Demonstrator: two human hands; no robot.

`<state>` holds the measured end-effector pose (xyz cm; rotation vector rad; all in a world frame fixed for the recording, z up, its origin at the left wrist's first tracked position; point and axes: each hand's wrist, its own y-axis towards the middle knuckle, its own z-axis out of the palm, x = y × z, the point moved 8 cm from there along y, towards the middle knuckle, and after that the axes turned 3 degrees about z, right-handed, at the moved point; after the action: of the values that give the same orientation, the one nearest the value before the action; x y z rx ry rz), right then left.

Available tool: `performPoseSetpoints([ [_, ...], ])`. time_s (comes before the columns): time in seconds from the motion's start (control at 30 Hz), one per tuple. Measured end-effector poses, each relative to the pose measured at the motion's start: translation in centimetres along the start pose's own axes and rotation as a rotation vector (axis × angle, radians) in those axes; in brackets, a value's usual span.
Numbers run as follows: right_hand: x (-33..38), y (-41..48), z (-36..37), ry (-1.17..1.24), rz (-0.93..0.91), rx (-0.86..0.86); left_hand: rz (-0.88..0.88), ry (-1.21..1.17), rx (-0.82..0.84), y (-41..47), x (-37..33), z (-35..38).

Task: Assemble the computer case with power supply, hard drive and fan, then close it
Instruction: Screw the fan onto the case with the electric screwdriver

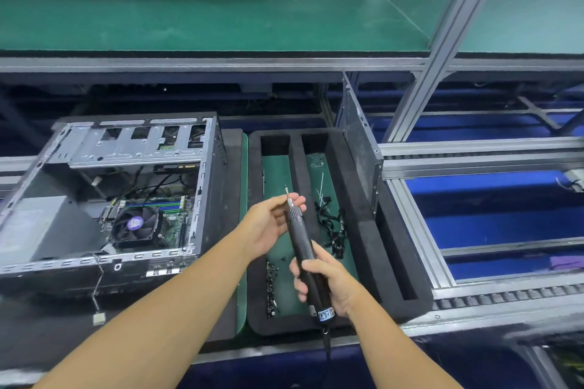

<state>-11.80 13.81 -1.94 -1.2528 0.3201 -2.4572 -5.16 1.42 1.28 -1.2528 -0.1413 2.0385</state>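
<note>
A green-matted shelf (221, 22) runs across the back. Below at left, the case (202, 186) lies open on its side, with the power supply (41, 224) at its left and the fan (136, 226) mid-board. Over the foam tray (357, 199), the left hand (268, 224) pinches the bit end of the screwdriver (300, 237), and the right hand (328, 278) grips its body. A panel (360, 148) stands upright beside the tray.

A green-matted shelf (221, 19) is spanning overhead; aluminium posts (442, 50) are supporting it, and roller rails (505, 294) are bordering blue panels (493, 208) at right.

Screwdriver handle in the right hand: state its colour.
Black; the screwdriver shows best in the head view.
</note>
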Motion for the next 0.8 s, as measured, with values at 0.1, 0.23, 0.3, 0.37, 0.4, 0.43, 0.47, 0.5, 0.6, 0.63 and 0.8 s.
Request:
performPoseSetpoints([
  [0.1,0.7,-1.2,3.4,0.026,-0.066,0.067,0.009,0.011,0.045,-2.4,-2.0,0.7],
  [0.23,0.1,-2.2,8.5,0.045,-0.146,0.145,0.041,0.120,0.082,-6.2,-5.8,0.5],
  [0.3,-0.8,-2.6,11.3,0.077,-0.177,0.179,0.115,0.266,0.085,-8.5,-8.8,-0.8],
  [0.37,-2.1,-2.7,14.3,0.109,-0.205,0.195,0.224,0.521,0.081,-10.9,-12.4,-3.4],
  [0.4,-2.9,-2.7,15.8,0.124,-0.215,0.193,0.281,0.667,0.078,-12.2,-14.3,-5.2],
  [0.43,-3.8,-2.7,17.1,0.134,-0.227,0.178,0.337,0.810,0.076,-13.5,-16.1,-7.0],
  [0.47,-4.7,-2.6,18.4,0.136,-0.240,0.153,0.383,0.944,0.079,-14.7,-17.7,-9.0],
  [0.5,-5.7,-2.5,19.6,0.130,-0.252,0.125,0.407,1.072,0.082,-15.9,-18.9,-11.0],
  [0.6,-8.5,-2.6,23.2,0.118,-0.279,0.060,0.316,1.421,0.107,-18.1,-20.0,-16.7],
  [0.63,-9.3,-2.7,24.3,0.124,-0.289,0.049,0.260,1.547,0.132,-18.6,-19.6,-18.2],
  [0.8,-12.3,-4.7,28.4,0.104,-0.333,0.041,-0.026,1.920,0.312,-19.4,-15.7,-24.1],
])
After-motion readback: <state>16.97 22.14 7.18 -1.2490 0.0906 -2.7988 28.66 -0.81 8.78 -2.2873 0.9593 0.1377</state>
